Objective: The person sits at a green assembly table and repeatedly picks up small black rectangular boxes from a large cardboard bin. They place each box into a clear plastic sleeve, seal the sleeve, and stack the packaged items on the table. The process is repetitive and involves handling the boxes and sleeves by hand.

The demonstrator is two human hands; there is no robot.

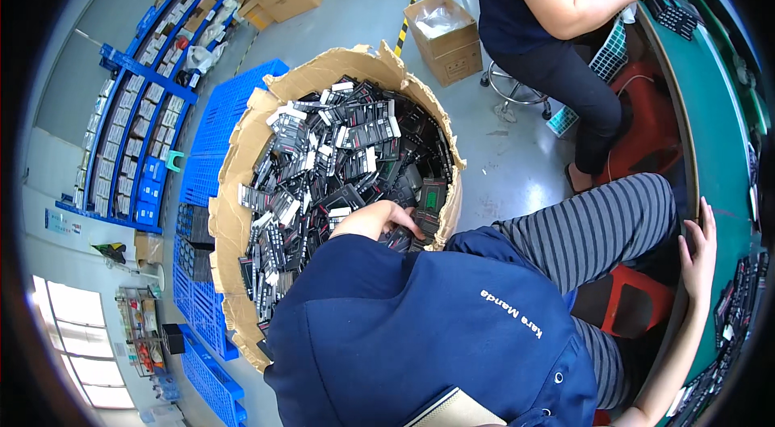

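My left arm reaches down into a large round carton with torn upper edges, heaped with flat black-and-white boxes. Near the carton's right inner wall, my left hand is closed, its fingers curled down among the black boxes. Whatever lies under those fingertips is mostly hidden. A black box with a green patch lies just beyond them. On my right, my right hand rests on the edge of the green worktable, fingers stretched and apart, holding nothing. Several dark packages lie beside that forearm.
A co-worker sits ahead, both hands at dark packages on the worktable. Red stools stand under its edge. An open carton with clear plastic stands on the floor. Blue pallets and blue shelving with small boxes are at left.
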